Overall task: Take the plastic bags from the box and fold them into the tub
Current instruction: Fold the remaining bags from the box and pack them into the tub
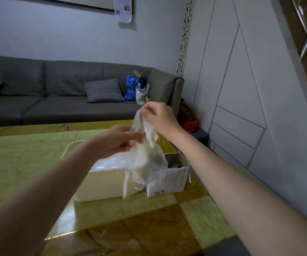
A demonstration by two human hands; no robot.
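Both hands grip one plastic bag (pixel 145 159) above the tub (pixel 101 183) and box (pixel 169 180) near the surface's right edge: right hand (pixel 160 117) pinching its top, left hand (pixel 119 139) holding midway. Slippery film could slide loose and bunch unfolded.

A cream rectangular plastic tub (pixel 101 183) stands on the glossy green-and-amber stone desk (pixel 19 159); just to its right, touching, stands an open white cardboard box (pixel 173 180); a crumpled clear plastic bag (pixel 145 159) hangs above both, between two raised hands; behind the desk runs a grey leather sofa (pixel 56 100), a houndstooth cushion (pixel 103 90) on its seat.
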